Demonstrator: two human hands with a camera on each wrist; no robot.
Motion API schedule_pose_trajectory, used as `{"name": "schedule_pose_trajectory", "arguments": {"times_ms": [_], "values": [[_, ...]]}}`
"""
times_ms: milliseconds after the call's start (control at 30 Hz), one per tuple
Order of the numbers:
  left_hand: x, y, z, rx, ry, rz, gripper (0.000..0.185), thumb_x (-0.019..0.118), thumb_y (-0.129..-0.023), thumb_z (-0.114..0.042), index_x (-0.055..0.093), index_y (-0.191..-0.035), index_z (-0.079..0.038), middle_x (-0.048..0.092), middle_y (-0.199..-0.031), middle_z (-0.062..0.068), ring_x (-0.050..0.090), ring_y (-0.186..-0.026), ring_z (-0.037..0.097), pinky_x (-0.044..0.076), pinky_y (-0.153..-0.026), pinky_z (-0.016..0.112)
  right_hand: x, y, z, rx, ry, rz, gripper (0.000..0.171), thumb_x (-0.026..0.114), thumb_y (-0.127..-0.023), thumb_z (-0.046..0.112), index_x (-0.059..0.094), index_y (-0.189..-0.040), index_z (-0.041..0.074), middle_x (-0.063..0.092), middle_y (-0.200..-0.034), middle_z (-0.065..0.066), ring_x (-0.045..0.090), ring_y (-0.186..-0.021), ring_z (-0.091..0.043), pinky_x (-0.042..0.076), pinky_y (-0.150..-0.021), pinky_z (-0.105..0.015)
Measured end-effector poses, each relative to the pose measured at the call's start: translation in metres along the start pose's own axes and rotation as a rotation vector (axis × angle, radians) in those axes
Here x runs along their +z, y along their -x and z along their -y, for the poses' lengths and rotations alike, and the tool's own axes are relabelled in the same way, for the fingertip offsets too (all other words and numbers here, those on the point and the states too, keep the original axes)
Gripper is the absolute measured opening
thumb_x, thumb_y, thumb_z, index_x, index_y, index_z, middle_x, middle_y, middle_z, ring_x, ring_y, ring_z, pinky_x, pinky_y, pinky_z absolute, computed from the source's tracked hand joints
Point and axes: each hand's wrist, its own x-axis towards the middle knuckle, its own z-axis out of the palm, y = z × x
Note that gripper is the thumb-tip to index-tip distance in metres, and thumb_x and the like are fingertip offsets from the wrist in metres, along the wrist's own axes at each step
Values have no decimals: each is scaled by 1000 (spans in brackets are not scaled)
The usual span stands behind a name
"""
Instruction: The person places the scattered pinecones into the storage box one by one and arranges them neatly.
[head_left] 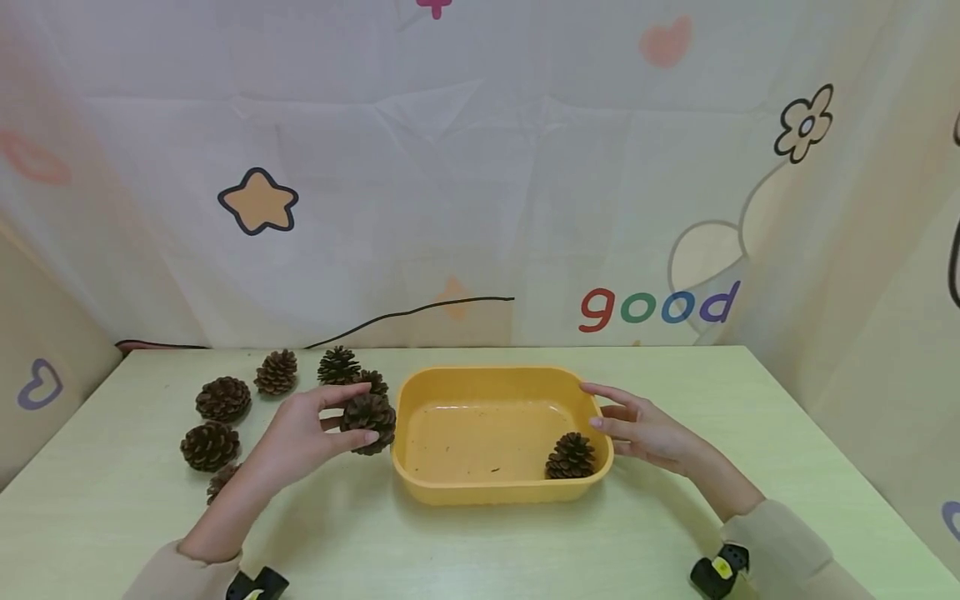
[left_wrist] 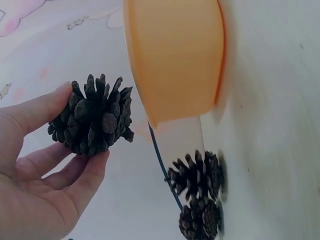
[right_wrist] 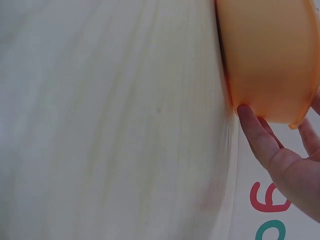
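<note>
A yellow tub (head_left: 405, 400) (left_wrist: 175, 55) (right_wrist: 270, 60) stands mid-table with one pine cone (head_left: 570, 456) in its near right corner. My left hand (head_left: 300, 433) (left_wrist: 40, 170) pinches a dark brown pine cone (head_left: 367, 421) (left_wrist: 92, 117) between thumb and fingers, lifted just left of the tub's rim. Against the tub's right end rests my right hand (head_left: 637, 425) (right_wrist: 280, 155), fingers nearly straight, the thumb touching the outer wall.
Several more pine cones lie on the table left of the tub, among them one at the back (head_left: 276, 372), one further left (head_left: 222, 398) and one nearer me (head_left: 209, 446). A patterned curtain (head_left: 480, 167) hangs right behind the table. The table's right edge (head_left: 817, 442) falls away.
</note>
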Motion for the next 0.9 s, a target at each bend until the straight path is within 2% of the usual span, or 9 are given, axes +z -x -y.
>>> {"name": "schedule_pose_trajectory", "arguments": {"times_ms": [33, 100, 233, 567, 900], "values": [[1, 0, -1, 11, 22, 0, 60, 76, -74, -16, 53, -128, -5, 47, -131, 22, 61, -90, 29, 55, -72, 30, 0, 0, 0, 0, 1, -2, 71, 59, -89, 27, 20, -146, 10, 24, -141, -28, 45, -118, -35, 45, -92, -41], [4, -1, -4, 23, 63, 2, 59, 76, -74, -14, 53, -127, -3, 48, -129, 21, 48, -115, 37, 49, -86, 35, 1, -1, -1, 1, 3, -6, 72, 60, -88, 28, 20, -146, 11, 23, -141, -28, 44, -119, -36, 45, -92, -42], [10, -2, -8, 33, 115, 5, 56, 76, -73, -10, 54, -124, 0, 51, -126, 20, 52, -111, 34, 50, -86, 32, 1, -1, -1, 1, 6, -8, 72, 60, -88, 28, 20, -146, 11, 23, -141, -28, 43, -120, -37, 45, -92, -42], [26, -7, -12, 71, 144, 27, 55, 76, -73, -10, 55, -123, 3, 56, -119, 20, 57, -105, 32, 50, -85, 31, -1, -1, -1, -4, 4, 4, 71, 59, -89, 27, 20, -145, 10, 23, -141, -30, 43, -119, -37, 45, -92, -42], [40, -14, -22, 83, 129, 52, 53, 77, -72, -11, 58, -121, -3, 57, -119, 15, 54, -108, 31, 51, -83, 30, 0, -3, -3, 12, 27, -12, 71, 60, -88, 29, 21, -145, 12, 25, -141, -26, 44, -119, -36, 45, -92, -41]]}}
